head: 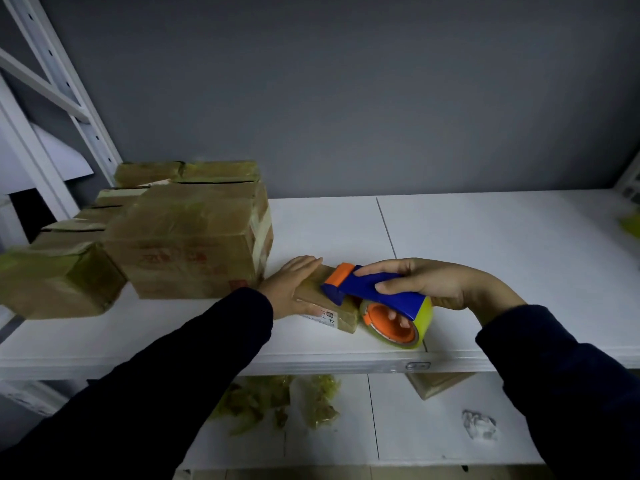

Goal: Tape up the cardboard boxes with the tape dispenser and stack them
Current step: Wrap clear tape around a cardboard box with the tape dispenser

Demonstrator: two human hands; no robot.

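Note:
A small flat cardboard box [341,315] with a white label lies on the white shelf [485,265], near its front edge. My left hand [292,284] presses flat on the box's left side with straight fingers. My right hand [422,280] grips a blue and orange tape dispenser [372,291] carrying a yellowish tape roll [420,327]. The dispenser's orange front end rests on top of the small box. To the left stand several taped cardboard boxes [187,244], stacked and side by side.
A taped box [59,282] at the far left hangs over the shelf's front edge. On the lower shelf lie crumpled tape scraps [277,401], a crumpled white paper [479,424] and another cardboard box [438,382]. White rack posts [52,81] rise at the left.

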